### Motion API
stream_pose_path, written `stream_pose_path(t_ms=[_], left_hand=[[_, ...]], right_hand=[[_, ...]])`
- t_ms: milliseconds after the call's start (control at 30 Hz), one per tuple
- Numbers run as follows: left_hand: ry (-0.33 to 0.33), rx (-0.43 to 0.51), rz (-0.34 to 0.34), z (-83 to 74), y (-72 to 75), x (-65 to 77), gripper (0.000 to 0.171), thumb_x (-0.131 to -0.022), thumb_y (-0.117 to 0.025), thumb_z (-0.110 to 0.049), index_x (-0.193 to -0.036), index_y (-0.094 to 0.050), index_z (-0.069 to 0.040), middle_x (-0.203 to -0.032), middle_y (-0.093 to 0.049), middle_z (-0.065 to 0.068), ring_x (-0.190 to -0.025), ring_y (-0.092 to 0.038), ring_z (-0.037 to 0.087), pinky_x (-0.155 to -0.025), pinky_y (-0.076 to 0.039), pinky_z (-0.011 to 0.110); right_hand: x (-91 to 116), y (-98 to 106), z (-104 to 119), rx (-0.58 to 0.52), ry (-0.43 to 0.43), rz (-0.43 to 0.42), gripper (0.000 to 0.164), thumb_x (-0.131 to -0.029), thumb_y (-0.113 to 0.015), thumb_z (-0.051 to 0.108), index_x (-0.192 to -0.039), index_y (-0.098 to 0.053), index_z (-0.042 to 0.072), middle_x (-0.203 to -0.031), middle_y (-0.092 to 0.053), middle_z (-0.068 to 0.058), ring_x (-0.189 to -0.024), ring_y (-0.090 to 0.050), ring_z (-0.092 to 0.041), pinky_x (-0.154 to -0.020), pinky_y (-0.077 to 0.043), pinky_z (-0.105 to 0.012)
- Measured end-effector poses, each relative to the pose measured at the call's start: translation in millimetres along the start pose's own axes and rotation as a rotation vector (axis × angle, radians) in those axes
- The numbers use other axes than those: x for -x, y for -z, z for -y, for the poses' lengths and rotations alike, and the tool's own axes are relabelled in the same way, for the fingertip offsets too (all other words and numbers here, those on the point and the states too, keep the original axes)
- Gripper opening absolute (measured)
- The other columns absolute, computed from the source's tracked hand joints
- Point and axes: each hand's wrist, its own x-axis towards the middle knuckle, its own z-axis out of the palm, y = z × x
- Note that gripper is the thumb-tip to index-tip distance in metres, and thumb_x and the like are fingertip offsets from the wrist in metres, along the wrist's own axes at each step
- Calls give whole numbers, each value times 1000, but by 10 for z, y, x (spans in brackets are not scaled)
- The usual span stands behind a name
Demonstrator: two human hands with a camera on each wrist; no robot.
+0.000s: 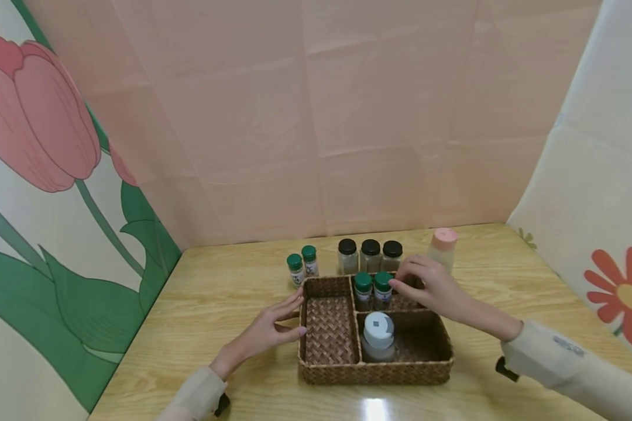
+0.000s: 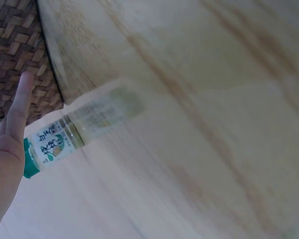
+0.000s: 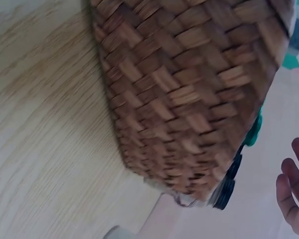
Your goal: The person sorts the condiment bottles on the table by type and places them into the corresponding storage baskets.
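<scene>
A woven basket (image 1: pixel 329 330) with three compartments sits on the table. My left hand (image 1: pixel 271 327) rests against its left side with fingers extended, the thumb at the rim; in the left wrist view a finger lies along the weave (image 2: pixel 40 64). Over the back right compartment is my right hand (image 1: pixel 426 283), its thumb tip right at the green cap of a small spice jar (image 1: pixel 383 297). Another green-capped jar (image 1: pixel 363 297) stands beside that one. In the right wrist view the fingers (image 3: pixel 285 191) appear spread apart. A white-lidded jar (image 1: pixel 378 342) occupies the front right compartment.
Behind the basket stand three black-lidded jars (image 1: pixel 370 257). Two green-capped spice jars (image 1: pixel 296 275) are at its back left corner, and a pink-lidded container (image 1: pixel 442 248) is at the back right. Hanging sheets (image 1: pixel 321 146) border the wooden table.
</scene>
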Motion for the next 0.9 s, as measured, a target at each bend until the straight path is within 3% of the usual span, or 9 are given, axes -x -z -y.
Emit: stream_pose_path(t_ms=[133,600,900], left_hand=[[9,5,-1,7,-3,1,73,-97,-67,-26,-154,-28,-1,-164,-14,-1,-134,-46,31,-87,-55,28],[-16,9,-4,27,-3,-6,72,-98,-66,-24,-154,-28,1,-164,-14,5,-132,-47,35,-86,-56,28],[2,0,-1,2,-2,3,72,-98,-66,-25,-154,-28,0,-164,-15,1,-132,-47,33,-87,-55,28]], right_hand=[[17,12,-103,23,-34,-36,23,-79,-81,2,-85,-68,21,-83,-61,12,-73,-52,-5,-62,-42,-17],[95,114,-443,201,-171,-97,12,-82,-79,3,-85,-71,13,-83,-65,2,-75,-60,-19,-61,-52,-41],[144,163,-675,252,-172,-131,12,-80,-80,3,-84,-72,10,-82,-64,-1,-76,-59,-25,-63,-49,-41]])
